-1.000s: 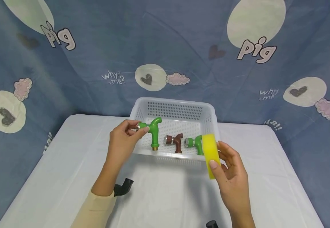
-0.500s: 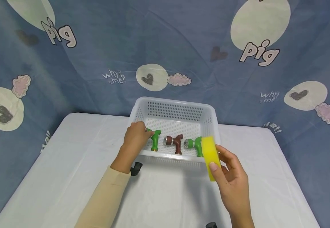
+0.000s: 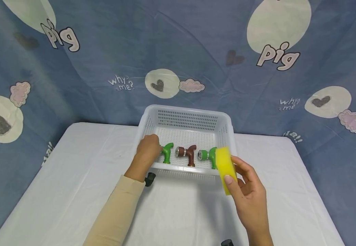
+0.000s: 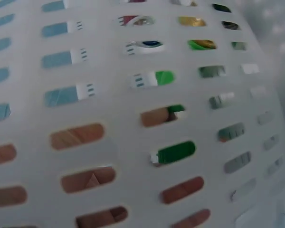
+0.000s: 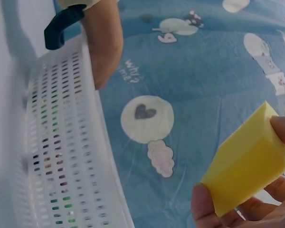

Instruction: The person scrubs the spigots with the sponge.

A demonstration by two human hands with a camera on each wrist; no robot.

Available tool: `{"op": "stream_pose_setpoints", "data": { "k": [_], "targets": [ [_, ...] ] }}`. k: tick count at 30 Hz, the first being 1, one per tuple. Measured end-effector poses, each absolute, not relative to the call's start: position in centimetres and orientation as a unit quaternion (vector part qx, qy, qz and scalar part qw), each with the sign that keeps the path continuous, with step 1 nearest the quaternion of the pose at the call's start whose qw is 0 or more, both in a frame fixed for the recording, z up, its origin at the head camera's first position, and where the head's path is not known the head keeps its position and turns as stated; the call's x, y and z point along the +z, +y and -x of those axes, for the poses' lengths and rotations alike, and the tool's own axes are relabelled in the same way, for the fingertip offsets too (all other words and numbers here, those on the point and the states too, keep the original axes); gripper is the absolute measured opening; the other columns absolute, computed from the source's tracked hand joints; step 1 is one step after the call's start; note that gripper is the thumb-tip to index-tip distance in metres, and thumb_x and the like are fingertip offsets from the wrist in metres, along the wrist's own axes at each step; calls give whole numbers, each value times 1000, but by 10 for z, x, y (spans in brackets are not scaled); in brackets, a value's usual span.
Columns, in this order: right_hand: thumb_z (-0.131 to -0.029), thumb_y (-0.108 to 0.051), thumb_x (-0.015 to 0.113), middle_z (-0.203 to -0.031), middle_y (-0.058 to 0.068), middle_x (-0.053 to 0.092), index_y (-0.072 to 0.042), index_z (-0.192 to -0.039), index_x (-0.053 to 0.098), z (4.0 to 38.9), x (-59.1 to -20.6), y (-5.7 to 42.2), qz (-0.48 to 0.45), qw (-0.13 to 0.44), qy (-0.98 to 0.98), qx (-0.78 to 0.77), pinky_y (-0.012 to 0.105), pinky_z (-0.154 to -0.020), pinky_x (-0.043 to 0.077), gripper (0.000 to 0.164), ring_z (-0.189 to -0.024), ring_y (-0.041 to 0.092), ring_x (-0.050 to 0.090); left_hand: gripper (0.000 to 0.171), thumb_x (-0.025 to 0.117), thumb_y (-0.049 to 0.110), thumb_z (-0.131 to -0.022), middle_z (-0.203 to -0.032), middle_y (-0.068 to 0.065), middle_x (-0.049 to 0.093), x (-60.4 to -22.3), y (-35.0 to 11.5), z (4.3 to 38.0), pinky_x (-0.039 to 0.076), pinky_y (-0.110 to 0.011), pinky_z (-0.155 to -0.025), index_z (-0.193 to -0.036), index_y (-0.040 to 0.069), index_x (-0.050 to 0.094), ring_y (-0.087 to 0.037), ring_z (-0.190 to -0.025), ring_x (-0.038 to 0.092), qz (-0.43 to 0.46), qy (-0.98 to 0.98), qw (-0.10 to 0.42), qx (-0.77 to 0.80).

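My left hand (image 3: pixel 149 147) reaches into the left end of the white basket (image 3: pixel 188 168). It grips the left end of a green faucet (image 3: pixel 167 152); its fingertips are mostly hidden in the head view. Through the basket's slots, the left wrist view shows bits of fingers (image 4: pixel 88 180) and green parts. Right of that faucet lie a brown faucet (image 3: pixel 190 154) and another green faucet (image 3: pixel 212 156), all in a row. In front of the basket's right corner, my right hand (image 3: pixel 250 191) holds a yellow sponge (image 3: pixel 225 169) between thumb and fingers.
The basket stands at the back of the white-covered table (image 3: pixel 178 212), close to a blue printed curtain (image 3: pixel 104 51). A black piece (image 3: pixel 149 178) shows beside the left wrist. Another black piece (image 3: pixel 227 242) appears at the bottom edge.
The left hand has lowered the green faucet from above the basket into its left end, beside the brown faucet. The right hand has stayed nearly still with the sponge.
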State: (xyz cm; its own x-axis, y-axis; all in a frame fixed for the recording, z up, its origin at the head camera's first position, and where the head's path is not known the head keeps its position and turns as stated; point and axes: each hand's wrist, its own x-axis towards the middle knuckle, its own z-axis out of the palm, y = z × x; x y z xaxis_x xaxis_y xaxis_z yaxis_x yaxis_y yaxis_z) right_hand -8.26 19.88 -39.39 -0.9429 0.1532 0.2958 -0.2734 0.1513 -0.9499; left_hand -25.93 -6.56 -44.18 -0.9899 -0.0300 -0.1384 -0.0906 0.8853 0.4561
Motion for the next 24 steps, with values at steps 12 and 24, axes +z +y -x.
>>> {"op": "stream_pose_setpoints", "data": {
  "k": [12,24],
  "targets": [
    [-98,4,69,-135,10,60,-6,-145,56,85,-397,196,-44,140,-747,648,24,-89,58,49,-118,29,58,28,76,14,-92,-91,-25,72,-444,-71,260,57,-42,-60,-105,-11,72,-30,-69,67,40,972,78,216],
    [-98,-4,73,-130,6,54,2,-129,46,82,-392,206,28,100,-780,617,23,-83,60,41,-116,22,58,44,80,24,-95,-122,-24,69,-403,-89,205,59,-57,-84,-126,-5,69,-42,-110,68,-47,961,-104,253]
  ]
}}
